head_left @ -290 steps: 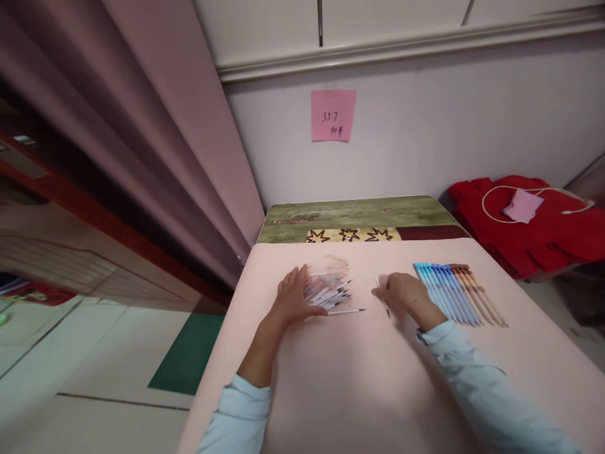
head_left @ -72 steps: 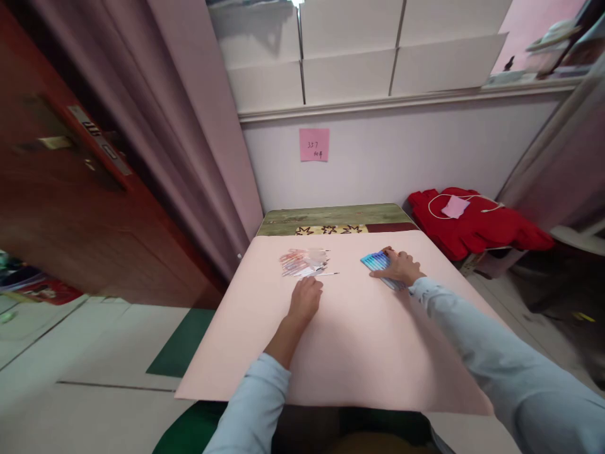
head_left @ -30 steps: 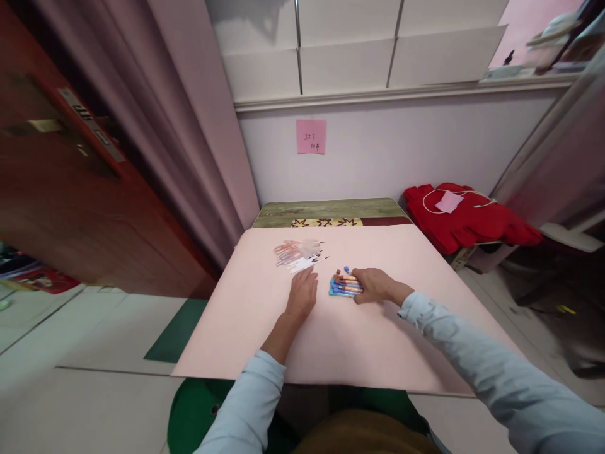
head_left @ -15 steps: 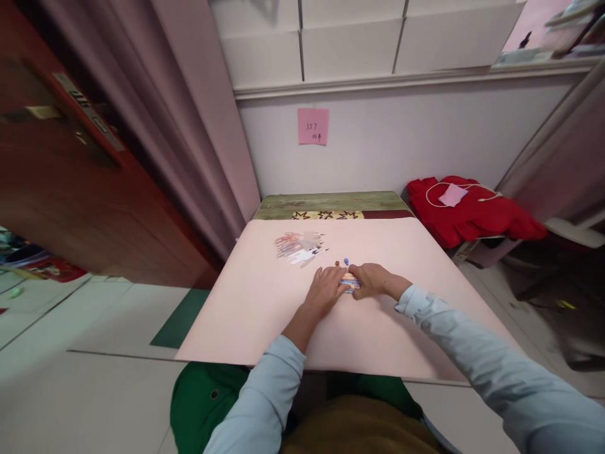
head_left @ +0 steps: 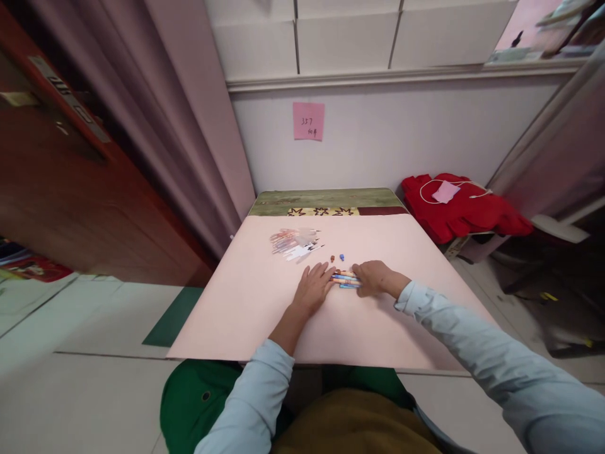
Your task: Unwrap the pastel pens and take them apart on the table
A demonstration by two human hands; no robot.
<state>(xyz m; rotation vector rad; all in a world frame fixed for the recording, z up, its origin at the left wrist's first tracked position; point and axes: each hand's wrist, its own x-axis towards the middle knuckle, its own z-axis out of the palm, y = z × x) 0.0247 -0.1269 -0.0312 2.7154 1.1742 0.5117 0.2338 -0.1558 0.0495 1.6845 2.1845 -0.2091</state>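
Note:
Several slim pens [head_left: 347,279], blue and cream-orange, lie side by side across the pink-covered tabletop [head_left: 246,302]. My right hand [head_left: 373,277] has its fingers curled around their right ends. My left hand [head_left: 312,287] lies flat at their left ends, fingers stretched and a little spread, the fingertips touching or close to them. Just beyond the pens sit a small brown piece [head_left: 332,258] and a small blue piece [head_left: 342,257], too small to name. Farther left is a cluster of thin brown, grey and white strips [head_left: 295,244]; whether drawn or loose, I cannot tell.
A green wooden surface [head_left: 326,199] shows past the cover's far edge. Red cloth [head_left: 466,211] with a white cord and a pink note lies at the right. A brown door [head_left: 85,214] and mauve curtain [head_left: 189,113] stand left; another pink note [head_left: 309,121] hangs on the wall.
My left hand has drawn left, away from my right hand, so more of the pens' length shows between them. The right hand stays on the pens. The view has shifted slightly.

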